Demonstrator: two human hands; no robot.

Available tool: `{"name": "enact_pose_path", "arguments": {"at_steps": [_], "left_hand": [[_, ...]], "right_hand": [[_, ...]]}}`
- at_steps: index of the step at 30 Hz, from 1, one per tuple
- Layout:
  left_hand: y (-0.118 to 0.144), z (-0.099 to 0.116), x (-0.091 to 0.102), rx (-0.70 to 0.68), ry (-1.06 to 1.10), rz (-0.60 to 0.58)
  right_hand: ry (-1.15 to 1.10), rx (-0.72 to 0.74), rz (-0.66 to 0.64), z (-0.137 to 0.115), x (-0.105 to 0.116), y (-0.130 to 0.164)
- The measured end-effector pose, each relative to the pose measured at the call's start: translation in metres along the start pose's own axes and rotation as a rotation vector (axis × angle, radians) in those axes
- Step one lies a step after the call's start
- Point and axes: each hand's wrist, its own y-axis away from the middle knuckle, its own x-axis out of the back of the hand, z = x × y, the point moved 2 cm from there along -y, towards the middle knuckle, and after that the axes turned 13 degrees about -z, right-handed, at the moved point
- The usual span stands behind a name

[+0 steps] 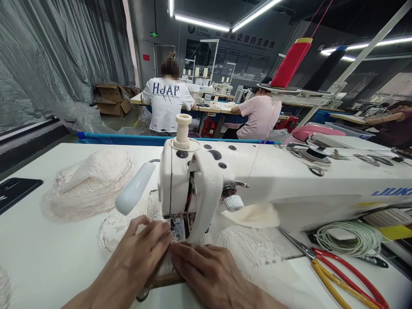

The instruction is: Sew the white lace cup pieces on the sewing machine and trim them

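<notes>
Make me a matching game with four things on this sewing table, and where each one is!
Things:
1. scissors
2. pile of lace
3. thread cone
4. both hands, left hand and right hand

Places:
A. standing high behind the sewing machine
B. at the needle, on the fabric
C. lying on the right of the table
D. on the table to the left of the machine

Pairs: 1-C, 2-D, 3-A, 4-B
</notes>
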Motion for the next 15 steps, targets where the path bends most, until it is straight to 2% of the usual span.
{"name": "enact_pose_path", "arguments": {"at_steps": [5,10,15], "left_hand": [[0.0042,0.0114,-0.0061,0.015,0.005,-0.025],[0.0073,0.0102,0.0011,0.018,0.025,-0.05],[0.0082,0.0093,-0.0028,0.02,0.037,-0.084]], "right_hand": [[-0.001,0.006,0.049,-0.0022,0.0014,-0.0006],[-0.004,0.006,0.045,-0.0025,0.0009,-0.0003],[0.014,0.0,0.043,-0.0028,-0.0007,-0.0007]]}}
